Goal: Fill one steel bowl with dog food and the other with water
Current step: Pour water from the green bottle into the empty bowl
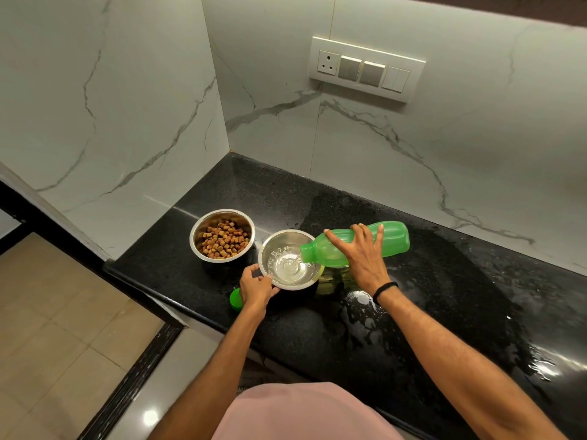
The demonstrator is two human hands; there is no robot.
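Two steel bowls stand side by side on the black counter [397, 312]. The left bowl [222, 235] holds brown dog food pellets. The right bowl [289, 260] has clear water in its bottom. My left hand [255, 287] grips that bowl's near left rim. My right hand [362, 255] holds a green plastic bottle [359, 244] tipped on its side, its open mouth over the bowl, water running out. The bottle's green cap [235, 299] lies on the counter by my left wrist, partly hidden.
Marble walls close the corner behind and left of the bowls. A switch panel [367, 68] sits on the back wall. The counter's left edge drops to a tiled floor [63, 312]. Wet patches shine on the counter to the right.
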